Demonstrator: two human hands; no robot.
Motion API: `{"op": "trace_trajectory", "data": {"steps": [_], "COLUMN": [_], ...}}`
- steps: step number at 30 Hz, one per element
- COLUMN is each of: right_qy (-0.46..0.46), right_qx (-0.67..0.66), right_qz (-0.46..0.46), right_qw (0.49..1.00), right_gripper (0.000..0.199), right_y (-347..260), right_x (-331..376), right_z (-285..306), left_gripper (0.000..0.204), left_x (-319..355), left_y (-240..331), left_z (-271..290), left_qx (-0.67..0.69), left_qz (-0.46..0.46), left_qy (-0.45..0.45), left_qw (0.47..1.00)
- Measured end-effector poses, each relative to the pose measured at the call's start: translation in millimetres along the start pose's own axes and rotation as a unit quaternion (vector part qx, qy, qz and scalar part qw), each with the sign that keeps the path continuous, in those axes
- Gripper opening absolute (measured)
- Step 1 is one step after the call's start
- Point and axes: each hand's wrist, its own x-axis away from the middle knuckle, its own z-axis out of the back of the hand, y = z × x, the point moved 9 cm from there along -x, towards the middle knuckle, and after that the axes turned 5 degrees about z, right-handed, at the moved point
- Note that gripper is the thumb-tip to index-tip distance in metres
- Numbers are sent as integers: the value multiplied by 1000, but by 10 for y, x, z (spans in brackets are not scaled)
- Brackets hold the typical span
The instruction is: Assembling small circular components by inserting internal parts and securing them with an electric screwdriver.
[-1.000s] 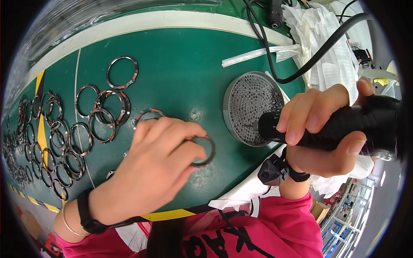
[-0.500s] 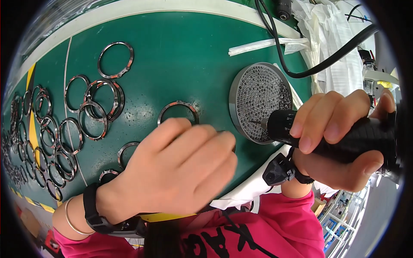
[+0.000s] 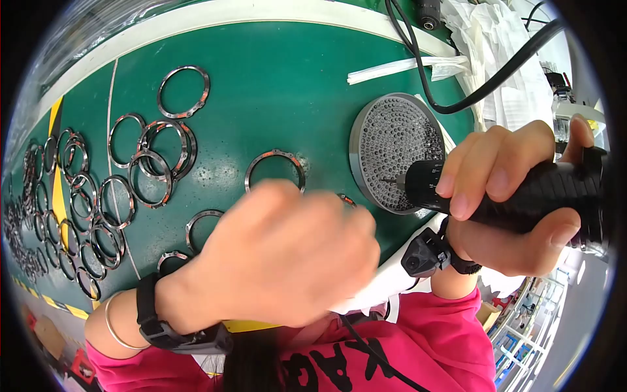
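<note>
Over the dish (image 3: 356,157), your right hand (image 3: 503,243) wraps its fingers round the driver (image 3: 541,189). Beside your blurred left hand (image 3: 294,251), finger hold unclear, peeks a ring (image 3: 348,200), likely light, stiff: pinch its rim.

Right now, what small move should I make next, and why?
Perhaps ease the black driver toward the pitted gray tray: your right hand grips the driver, and its thin bit shows against the tray's face.

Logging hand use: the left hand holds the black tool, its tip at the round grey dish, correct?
Wrong hand: the head view shows the right hand holding the black tool, not the left hand. The tool's tip is at the round grey dish.
</note>
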Motion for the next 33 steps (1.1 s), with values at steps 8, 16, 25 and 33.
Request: {"op": "trace_trajectory", "data": {"steps": [8,16,25,33], "right_qy": [10,15,-43,-35], "right_qx": [4,6,8,3], "right_qz": [2,-9,-62,-73], "right_qw": [1000,1000,997,997], "right_gripper": [40,39,40,42], "right_y": [-27,-152,250,320], "right_x": [16,25,15,49], "right_z": [51,145,-146,-99], "left_gripper": [43,35,29,26], "left_x": [65,143,65,-11], "left_y": [-260,-222,-278,-235], "left_z": [-200,-321,-360,-381], "left_qx": [187,122,153,138], "left_qz": [226,153,216,209], "left_qy": [-111,-121,-119,-97], "left_qw": [949,973,957,963]}}
